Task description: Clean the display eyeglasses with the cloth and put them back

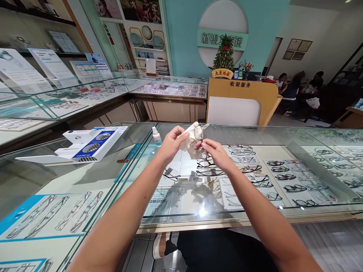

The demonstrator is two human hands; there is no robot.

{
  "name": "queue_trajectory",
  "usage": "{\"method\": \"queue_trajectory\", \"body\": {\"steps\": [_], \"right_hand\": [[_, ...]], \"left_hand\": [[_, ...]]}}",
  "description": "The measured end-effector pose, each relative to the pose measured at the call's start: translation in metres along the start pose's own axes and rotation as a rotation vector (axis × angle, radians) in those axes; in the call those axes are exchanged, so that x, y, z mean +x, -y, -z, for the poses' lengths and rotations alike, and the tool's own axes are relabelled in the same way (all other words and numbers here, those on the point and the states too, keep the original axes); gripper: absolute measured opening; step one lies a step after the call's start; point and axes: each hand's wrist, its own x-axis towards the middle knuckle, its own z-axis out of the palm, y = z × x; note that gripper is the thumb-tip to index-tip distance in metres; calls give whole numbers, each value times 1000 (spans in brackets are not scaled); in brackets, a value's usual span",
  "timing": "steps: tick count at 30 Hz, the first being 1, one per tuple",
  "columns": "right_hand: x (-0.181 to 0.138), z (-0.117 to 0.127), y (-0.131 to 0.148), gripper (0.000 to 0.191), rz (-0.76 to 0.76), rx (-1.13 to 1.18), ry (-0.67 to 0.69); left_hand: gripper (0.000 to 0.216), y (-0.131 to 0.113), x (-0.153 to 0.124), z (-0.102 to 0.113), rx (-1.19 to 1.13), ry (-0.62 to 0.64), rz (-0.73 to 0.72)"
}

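Observation:
Above the glass counter, my left hand [171, 142] is closed on a pale cleaning cloth [189, 139]. The cloth lies against the upper lens of a pair of thin-rimmed eyeglasses [199, 132]. My right hand [213, 151] pinches the eyeglasses near the bridge, so the frame stands roughly upright with one lens above the other. The lower lens hangs just left of my right fingers. A small white spray bottle [156, 136] with a blue label stands on the counter, left of my left hand.
Under the glass top of the display case [187, 217] lie several spectacle frames [285, 176]. An opened blue and white box [95, 147] sits on the left counter. Beyond are a wooden cashier desk [241, 85] and several seated people at the far right.

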Motion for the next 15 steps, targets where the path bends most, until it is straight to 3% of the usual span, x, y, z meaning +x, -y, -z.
{"method": "queue_trajectory", "body": {"steps": [11,15], "right_hand": [[-1,0,0,47,21,-67,-40],[-2,-1,-1,48,15,-72,-13]], "left_hand": [[52,-3,-6,-5,92,2,-89],[51,-3,-7,-7,94,57,-109]]}}
